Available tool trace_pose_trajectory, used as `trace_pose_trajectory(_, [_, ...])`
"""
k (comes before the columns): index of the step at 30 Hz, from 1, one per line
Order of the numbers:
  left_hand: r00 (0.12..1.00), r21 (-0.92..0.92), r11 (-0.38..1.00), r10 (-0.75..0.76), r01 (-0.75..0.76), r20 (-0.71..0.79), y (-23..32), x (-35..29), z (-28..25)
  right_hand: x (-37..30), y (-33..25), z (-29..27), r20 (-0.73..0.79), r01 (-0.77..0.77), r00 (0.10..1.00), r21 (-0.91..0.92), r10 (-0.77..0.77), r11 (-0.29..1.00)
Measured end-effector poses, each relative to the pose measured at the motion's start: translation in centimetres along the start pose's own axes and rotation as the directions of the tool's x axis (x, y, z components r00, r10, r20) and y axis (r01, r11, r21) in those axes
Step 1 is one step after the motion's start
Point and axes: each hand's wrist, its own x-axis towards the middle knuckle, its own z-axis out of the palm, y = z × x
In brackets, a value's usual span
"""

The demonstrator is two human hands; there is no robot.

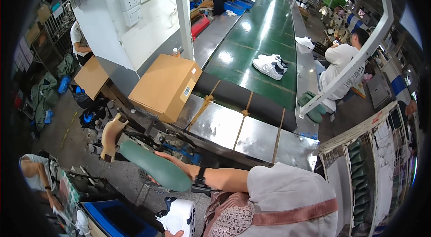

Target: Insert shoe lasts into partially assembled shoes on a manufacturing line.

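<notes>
My right hand [173, 161] grips a smooth green shoe last [155, 165], fingers wrapped round its side; its arm reaches in from the right with a dark band at the wrist. Beyond the last's far end is a tan curved piece [112, 137] on a machine. Low in the view, my left hand [174, 234] shows only in part at the bottom edge. It holds a white sneaker [180, 217] with a dark navy collar, below the green last.
A closed cardboard box [164, 84] sits at the end of the green conveyor [251, 44], which carries white sneakers [270, 65]. Metal sheeting [224, 122] covers the near end. A seated person [343, 64] is at right. A blue-framed bin [119, 219] stands lower left, a rack [359, 169] lower right.
</notes>
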Motion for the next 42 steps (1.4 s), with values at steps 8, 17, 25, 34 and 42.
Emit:
trace_pose_trajectory(8, [0.993, 0.570, 0.815, -0.110, 0.109, -0.033, 7.2, 5.4, 10.6, -17.1, -9.1, -3.1, -0.354, 0.097, 0.886, -0.493, -0.301, 0.865])
trace_pose_trajectory(17, [0.809, 0.585, 0.585, 0.243, -0.562, 0.535, 10.2, 18.2, 28.6, -37.2, -6.8, -21.0, -0.506, -0.730, 0.111, -0.625, -0.855, 0.275])
trace_pose_trajectory(25, [0.698, 0.604, 0.400, 0.146, -0.690, 0.701, 14.7, 17.0, 38.8, -29.7, -16.5, -8.9, -0.187, -0.115, 0.578, -0.982, -0.794, 0.147])
trace_pose_trajectory(34, [0.774, 0.693, 0.347, 0.233, -0.631, 0.589, 12.3, 18.7, 37.8, -27.1, -18.7, -8.9, -0.076, -0.001, 0.549, -0.996, -0.832, 0.090])
trace_pose_trajectory(42, [0.841, 0.645, 0.573, 0.495, -0.506, 0.220, 12.3, 17.3, 31.1, -22.8, -20.1, -14.6, -0.015, -0.090, 0.362, -0.996, -0.932, -0.019])
